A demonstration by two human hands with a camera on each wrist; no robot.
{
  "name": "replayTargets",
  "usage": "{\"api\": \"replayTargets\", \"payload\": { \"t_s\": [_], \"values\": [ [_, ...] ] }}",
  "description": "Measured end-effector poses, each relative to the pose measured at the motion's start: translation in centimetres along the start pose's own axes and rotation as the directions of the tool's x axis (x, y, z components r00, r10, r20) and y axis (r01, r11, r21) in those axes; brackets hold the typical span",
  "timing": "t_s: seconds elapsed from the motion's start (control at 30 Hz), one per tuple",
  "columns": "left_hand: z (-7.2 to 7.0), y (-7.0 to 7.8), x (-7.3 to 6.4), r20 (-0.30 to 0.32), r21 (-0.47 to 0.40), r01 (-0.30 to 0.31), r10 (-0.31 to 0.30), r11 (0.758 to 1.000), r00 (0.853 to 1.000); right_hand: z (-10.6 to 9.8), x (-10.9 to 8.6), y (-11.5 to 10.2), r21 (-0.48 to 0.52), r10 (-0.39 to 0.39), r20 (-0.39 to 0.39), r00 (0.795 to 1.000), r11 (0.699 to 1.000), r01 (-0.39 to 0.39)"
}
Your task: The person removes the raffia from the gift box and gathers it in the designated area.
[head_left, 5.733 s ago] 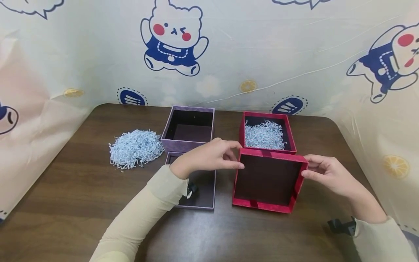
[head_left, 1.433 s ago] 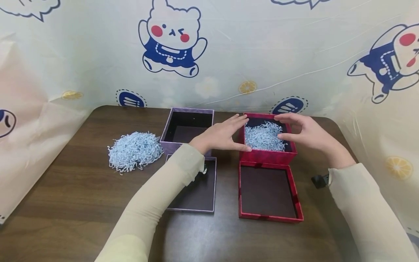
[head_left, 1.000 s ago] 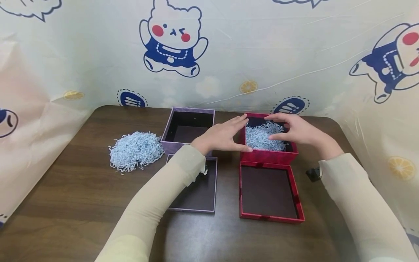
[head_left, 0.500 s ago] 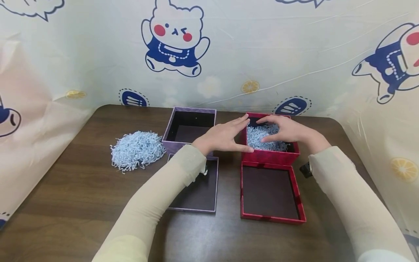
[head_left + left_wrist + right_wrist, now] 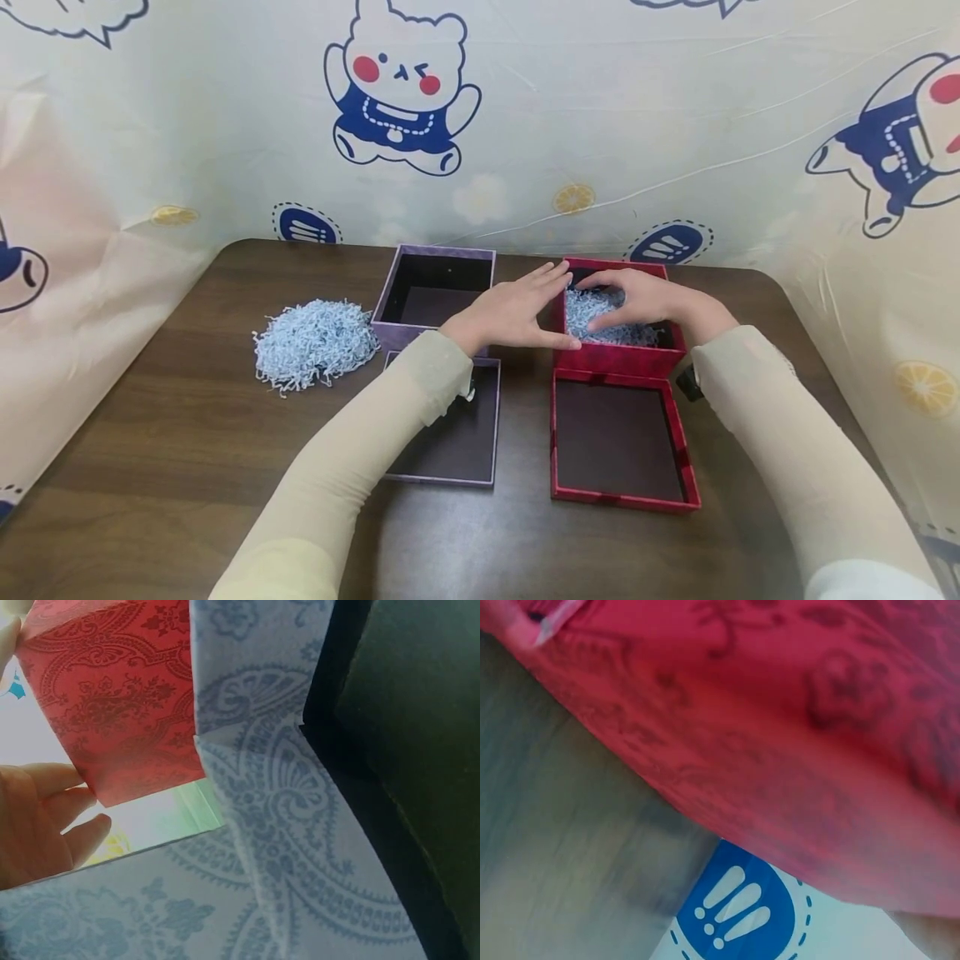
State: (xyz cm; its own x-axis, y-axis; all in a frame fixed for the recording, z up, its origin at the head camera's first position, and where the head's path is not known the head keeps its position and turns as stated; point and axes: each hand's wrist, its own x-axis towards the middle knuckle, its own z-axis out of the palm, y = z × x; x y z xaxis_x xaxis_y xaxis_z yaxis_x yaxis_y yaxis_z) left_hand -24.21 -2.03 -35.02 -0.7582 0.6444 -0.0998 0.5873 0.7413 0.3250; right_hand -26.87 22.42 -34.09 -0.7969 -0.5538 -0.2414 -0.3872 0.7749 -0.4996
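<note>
My left hand [image 5: 521, 312] lies flat with straight fingers against the left wall of the open red box [image 5: 618, 360], thumb along its front corner. My right hand [image 5: 645, 300] reaches into that box, its fingers and thumb curved round a clump of the pale blue shredded paper [image 5: 581, 306] inside. The left wrist view shows fingers [image 5: 45, 817] beside the red box [image 5: 112, 697] and the purple box wall [image 5: 262, 787]. Only the red box's patterned wall [image 5: 780, 735] fills the right wrist view.
An open purple box [image 5: 397, 336] stands left of the red one, its lid [image 5: 442, 480] upturned in front. The red lid [image 5: 622, 500] lies upturned before the red box. A loose pile of blue shreds [image 5: 315, 342] sits at the left. Cartoon-printed sheeting [image 5: 525, 125] walls the table.
The red lid was set down in front of the red box. My left hand went to the box's left wall, and my right hand moved left and down into the shreds.
</note>
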Motion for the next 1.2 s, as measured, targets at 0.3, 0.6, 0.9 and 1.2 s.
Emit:
{"api": "replayTargets", "payload": {
  "t_s": [0.3,0.6,0.9,1.2],
  "values": [
    [-0.1,0.2,-0.1,0.001,0.013,-0.01,0.01,1.0,1.0,0.7,0.9,0.4,0.013,-0.02,0.066,0.998,1.0,0.019],
    [0.0,0.2,-0.1,0.0,-0.015,-0.012,0.012,1.0,1.0,1.7,1.3,0.7,0.056,0.021,0.099,0.995,0.998,-0.026],
    [0.0,0.2,-0.2,-0.008,-0.016,-0.008,0.008,1.0,1.0,1.6,1.3,0.6,0.06,0.037,0.126,0.991,0.997,-0.045],
    [-0.1,0.1,-0.2,-0.009,-0.016,-0.003,0.003,1.0,1.0,1.5,1.4,0.6,0.086,0.035,0.16,0.986,0.995,-0.049]
  ]
}}
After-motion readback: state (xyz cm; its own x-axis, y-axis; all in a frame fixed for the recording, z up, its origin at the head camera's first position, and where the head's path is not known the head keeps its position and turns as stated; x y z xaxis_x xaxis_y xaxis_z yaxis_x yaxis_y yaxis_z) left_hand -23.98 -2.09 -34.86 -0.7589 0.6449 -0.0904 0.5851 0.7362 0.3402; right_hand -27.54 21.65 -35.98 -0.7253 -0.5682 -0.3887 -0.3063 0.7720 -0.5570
